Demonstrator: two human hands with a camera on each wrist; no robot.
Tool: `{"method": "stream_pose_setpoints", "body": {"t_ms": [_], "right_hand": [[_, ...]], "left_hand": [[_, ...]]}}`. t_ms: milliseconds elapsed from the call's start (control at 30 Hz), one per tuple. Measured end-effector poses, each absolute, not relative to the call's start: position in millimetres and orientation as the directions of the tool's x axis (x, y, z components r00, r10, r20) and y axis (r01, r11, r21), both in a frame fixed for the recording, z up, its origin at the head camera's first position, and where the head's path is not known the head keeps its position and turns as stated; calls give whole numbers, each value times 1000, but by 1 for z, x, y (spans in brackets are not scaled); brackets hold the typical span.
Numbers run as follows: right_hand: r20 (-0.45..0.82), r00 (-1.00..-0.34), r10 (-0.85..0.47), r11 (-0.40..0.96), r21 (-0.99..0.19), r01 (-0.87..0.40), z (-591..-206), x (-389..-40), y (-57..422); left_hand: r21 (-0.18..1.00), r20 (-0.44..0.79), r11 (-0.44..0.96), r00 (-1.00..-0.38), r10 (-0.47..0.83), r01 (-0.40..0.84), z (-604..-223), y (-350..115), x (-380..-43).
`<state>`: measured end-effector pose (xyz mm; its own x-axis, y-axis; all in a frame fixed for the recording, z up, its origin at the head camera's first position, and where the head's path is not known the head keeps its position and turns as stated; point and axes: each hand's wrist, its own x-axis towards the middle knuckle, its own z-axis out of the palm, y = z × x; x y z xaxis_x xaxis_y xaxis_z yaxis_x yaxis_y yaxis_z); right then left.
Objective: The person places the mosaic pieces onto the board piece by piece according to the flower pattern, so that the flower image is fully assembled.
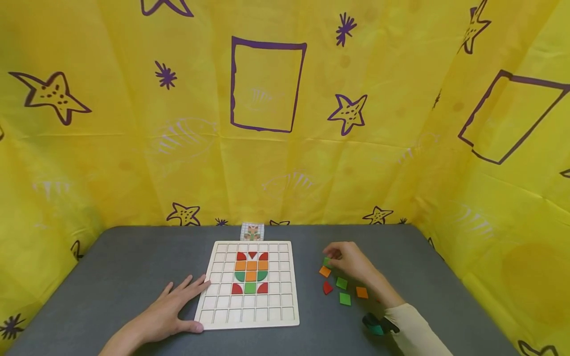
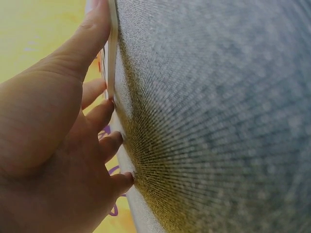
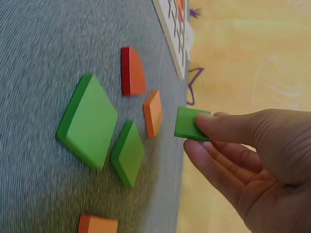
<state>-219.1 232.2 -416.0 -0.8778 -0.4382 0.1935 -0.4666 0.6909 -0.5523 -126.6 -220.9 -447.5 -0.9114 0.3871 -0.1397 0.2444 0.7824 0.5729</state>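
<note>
My right hand (image 1: 354, 263) pinches a green square tile (image 3: 186, 122) between thumb and fingertips, over the right of the table. My left hand (image 1: 166, 310) lies spread at the left edge of a pale wooden grid board (image 1: 275, 314). Its thumb touches the near left corner, and its straight fingertips reach the left side. On the board's middle columns sits a tulip-like pattern: red pieces at the top, orange squares (image 1: 240, 265) below, green curved pieces (image 1: 240, 276) either side of an orange one, then a green square (image 1: 250, 288) between two red pieces.
Loose tiles lie right of the board: a red curved piece (image 1: 327, 288), orange squares (image 1: 362, 292) and green squares (image 1: 345, 299). Behind the board is a small pattern card (image 1: 252, 231). A yellow curtain (image 1: 267, 168) surrounds the grey table (image 1: 147, 262).
</note>
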Motion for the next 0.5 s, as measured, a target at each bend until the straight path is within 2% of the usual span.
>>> {"method": "stream_pose_setpoints", "body": {"t_ms": [167,500], "right_hand": [[170,-878,-447,691,-557,-460,-417,-219,221],[211,-822,-529,619,-566,-544,-417,-214,199]], "left_hand": [[568,-134,784,-912,387,249,-448,-221,-126],[566,-126,783,-911,393,259,-450,-223,-126]]}}
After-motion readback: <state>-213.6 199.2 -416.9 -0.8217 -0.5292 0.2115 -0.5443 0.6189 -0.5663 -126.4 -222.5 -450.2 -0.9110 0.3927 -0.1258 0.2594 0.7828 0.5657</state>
